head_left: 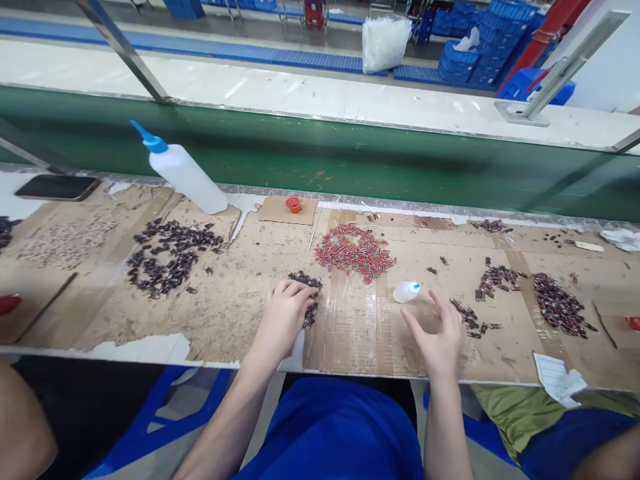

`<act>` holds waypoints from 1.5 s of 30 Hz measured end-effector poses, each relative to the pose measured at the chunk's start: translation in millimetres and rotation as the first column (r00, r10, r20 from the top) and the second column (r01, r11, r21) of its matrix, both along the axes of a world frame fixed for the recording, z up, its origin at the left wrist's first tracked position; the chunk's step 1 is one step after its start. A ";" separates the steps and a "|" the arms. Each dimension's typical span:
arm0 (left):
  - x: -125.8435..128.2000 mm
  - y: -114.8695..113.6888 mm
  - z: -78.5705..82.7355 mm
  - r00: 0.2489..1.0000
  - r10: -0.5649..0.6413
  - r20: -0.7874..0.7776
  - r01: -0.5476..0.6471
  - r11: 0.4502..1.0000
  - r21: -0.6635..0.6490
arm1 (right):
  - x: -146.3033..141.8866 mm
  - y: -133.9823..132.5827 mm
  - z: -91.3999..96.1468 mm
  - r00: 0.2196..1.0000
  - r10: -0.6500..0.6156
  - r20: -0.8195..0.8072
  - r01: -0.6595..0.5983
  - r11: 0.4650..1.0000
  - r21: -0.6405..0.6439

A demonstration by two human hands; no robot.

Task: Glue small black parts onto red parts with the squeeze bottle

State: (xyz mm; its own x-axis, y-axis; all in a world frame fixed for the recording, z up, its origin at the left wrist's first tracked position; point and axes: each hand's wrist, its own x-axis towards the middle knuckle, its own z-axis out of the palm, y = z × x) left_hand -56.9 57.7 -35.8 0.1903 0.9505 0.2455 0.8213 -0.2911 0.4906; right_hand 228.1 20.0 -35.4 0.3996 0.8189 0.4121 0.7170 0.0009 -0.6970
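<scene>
- Left hand [287,310]: fingers curled over the near dark pile [311,312] on the bench [250,320]; fingertips hidden, can't tell if that grip has a part.
- Right hand [443,340]: grip wide, nothing in it, thumb and fingers spread near the small bottle [405,292]. Bottle seems to lie on its side, tip pointing right; no contact visible.
- Risk: if the bottle isn't sealed, it could leak onto the cardboard; can't see whether the tip is closed. A light knock could roll it.
- Risk: red-and-dark pile [370,265] lies just beyond both hands; a sideways sweep could mix it with the dark parts.
- Risk: the right hand's outer edge is close to the loose cluster [470,319]; a careless swing could scatter it.
- Around: big bottle [187,177] and red cup [293,205] at the back, thin stick [315,230] between cup and red-and-dark pile.
- Nothing blocks the right hand's way to the small bottle.
</scene>
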 end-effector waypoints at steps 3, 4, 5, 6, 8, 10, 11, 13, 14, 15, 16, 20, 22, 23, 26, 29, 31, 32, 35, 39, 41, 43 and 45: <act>-4.6 4.2 -0.9 0.997 -0.053 -0.061 0.051 0.998 -0.040 | -10.5 15.2 -6.3 0.998 0.069 -0.004 -0.069 0.996 -0.052; -4.7 5.2 0.0 0.996 -0.060 -0.066 0.057 0.997 -0.051 | -12.5 18.3 -6.9 0.995 0.088 -0.036 -0.090 0.994 -0.059; -4.2 6.0 1.3 0.996 -0.061 -0.061 0.058 0.997 -0.057 | -13.9 20.0 -6.7 0.990 0.112 -0.086 -0.118 0.991 -0.061; -3.1 6.4 2.7 0.997 -0.059 -0.044 0.056 0.997 -0.058 | -14.9 20.2 -5.7 0.978 0.141 -0.156 -0.152 0.987 -0.057; 2.5 5.8 4.9 0.998 -0.064 0.021 0.065 0.997 -0.049 | -16.7 16.7 -2.9 0.917 0.190 -0.351 -0.216 0.976 -0.036; 13.9 3.3 4.3 0.988 -0.115 0.105 0.120 0.992 -0.039 | -18.6 10.0 -0.2 0.806 0.198 -0.558 -0.243 0.970 -0.008; 21.7 1.3 2.5 0.979 -0.150 0.140 0.155 0.987 -0.031 | -19.7 6.4 0.7 0.751 0.179 -0.636 -0.233 0.972 -0.002; 39.3 -3.4 -3.3 0.963 -0.206 0.174 0.209 0.978 0.002 | -21.8 0.5 1.6 0.669 0.130 -0.732 -0.176 0.984 0.014; 47.9 -5.9 -6.9 0.965 -0.201 0.166 0.198 0.980 0.033 | -22.9 -1.5 1.6 0.638 0.112 -0.762 -0.135 0.990 0.032; 55.4 -8.3 -10.3 0.972 -0.182 0.152 0.174 0.983 0.063 | -24.0 -2.7 1.3 0.607 0.098 -0.789 -0.093 0.994 0.051; 61.2 -10.4 -13.5 0.977 -0.164 0.138 0.154 0.984 0.085 | -25.3 -3.1 0.7 0.576 0.088 -0.813 -0.053 0.996 0.070; 66.7 -14.2 -19.5 0.982 -0.146 0.120 0.135 0.986 0.095 | -30.7 -1.4 -3.8 0.512 0.032 -0.858 0.021 0.998 0.050; 63.4 -13.7 -19.8 0.976 -0.167 0.138 0.159 0.985 0.068 | -33.7 -0.4 -6.0 0.535 0.008 -0.845 -0.014 1.000 0.001; 61.8 -13.1 -19.9 0.973 -0.175 0.151 0.169 0.984 0.052 | -35.3 -0.2 -6.5 0.560 0.002 -0.828 -0.036 0.999 -0.022; 60.3 -11.4 -21.0 0.966 -0.167 0.196 0.168 0.986 0.011 | -40.1 -0.5 -5.6 0.656 -0.012 -0.755 -0.055 0.996 -0.064; 62.3 -10.4 -22.4 0.960 -0.153 0.235 0.161 0.987 -0.016 | -43.8 -1.4 -2.1 0.720 -0.027 -0.693 -0.031 0.997 -0.071; 63.6 -10.1 -22.6 0.957 -0.148 0.249 0.159 0.987 -0.024 | -45.4 -2.1 0.3 0.746 -0.027 -0.665 -0.038 0.996 -0.083; 64.1 -10.0 -22.5 0.957 -0.145 0.252 0.156 0.987 -0.024 | -46.1 -2.3 1.4 0.758 -0.025 -0.652 -0.047 0.994 -0.094; 64.4 -9.9 -22.0 0.958 -0.137 0.253 0.144 0.990 -0.008 | -47.4 -2.4 4.0 0.777 -0.028 -0.629 -0.062 0.991 -0.121; 64.1 -9.7 -21.4 0.959 -0.128 0.253 0.136 0.991 -0.013 | -47.8 -1.2 5.7 0.778 -0.031 -0.627 -0.079 0.986 -0.147; 64.2 -9.6 -20.8 0.959 -0.126 0.252 0.137 0.990 -0.028 | -47.8 -0.2 6.0 0.781 -0.029 -0.624 -0.087 0.984 -0.155; 64.5 -9.6 -19.8 0.961 -0.122 0.250 0.136 0.990 -0.038 | -48.2 0.6 6.2 0.787 -0.029 -0.616 -0.088 0.983 -0.159; 64.9 -9.6 -18.5 0.962 -0.114 0.246 0.130 0.990 -0.047 | -48.7 0.9 6.3 0.793 -0.034 -0.608 -0.078 0.985 -0.157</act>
State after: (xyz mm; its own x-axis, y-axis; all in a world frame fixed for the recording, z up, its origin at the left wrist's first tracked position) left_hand 8.1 48.1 -54.3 0.2477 0.9387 0.2397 0.6357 -0.3442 0.6910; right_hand 179.4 20.9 -29.1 0.5021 0.8633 -0.0505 0.1477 -0.1431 -0.9786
